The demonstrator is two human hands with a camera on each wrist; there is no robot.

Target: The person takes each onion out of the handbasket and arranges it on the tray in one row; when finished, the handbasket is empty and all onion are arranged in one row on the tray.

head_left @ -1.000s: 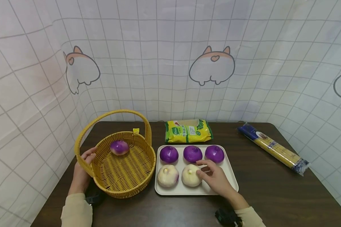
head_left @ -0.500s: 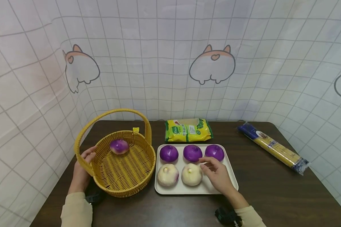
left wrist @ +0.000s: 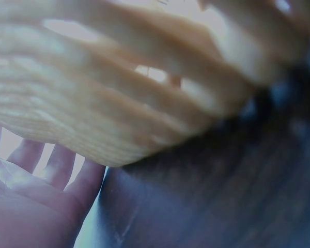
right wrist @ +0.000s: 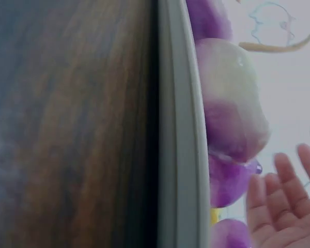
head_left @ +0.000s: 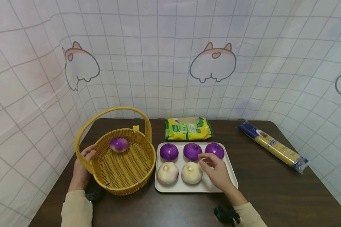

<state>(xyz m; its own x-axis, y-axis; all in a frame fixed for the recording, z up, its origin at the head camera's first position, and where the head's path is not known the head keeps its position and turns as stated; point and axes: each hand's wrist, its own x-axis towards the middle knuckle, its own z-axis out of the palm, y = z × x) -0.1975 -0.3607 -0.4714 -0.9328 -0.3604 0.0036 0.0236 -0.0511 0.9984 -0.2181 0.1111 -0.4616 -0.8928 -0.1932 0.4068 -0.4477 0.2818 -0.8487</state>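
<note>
A yellow woven basket (head_left: 122, 171) with a tall handle stands at the left, one purple-and-white turnip (head_left: 119, 145) inside. My left hand (head_left: 81, 168) rests against its outer left side by the handle's foot; in the left wrist view the fingers (left wrist: 59, 165) reach along the weave. On a white tray (head_left: 210, 188) sit several turnips: a back row with purple sides up, including a middle one (head_left: 192, 151), and two pale ones in front, left (head_left: 168, 173) and right (head_left: 191, 173). Beside the right pale turnip, my right hand (head_left: 219, 175) hovers over the tray, holding nothing, fingers loosely bent.
Behind the tray lies a yellow-green food packet (head_left: 188, 129). A long pack of spaghetti (head_left: 272, 146) lies slanted at the right of the dark wooden table (head_left: 272, 195). A white gridded cloth (head_left: 170, 78) hangs around the back and sides.
My right hand has drawn slightly right, its fingertips leaving the right pale turnip, which stays on the tray. The left hand and basket keep their places; the head view has shifted slightly.
</note>
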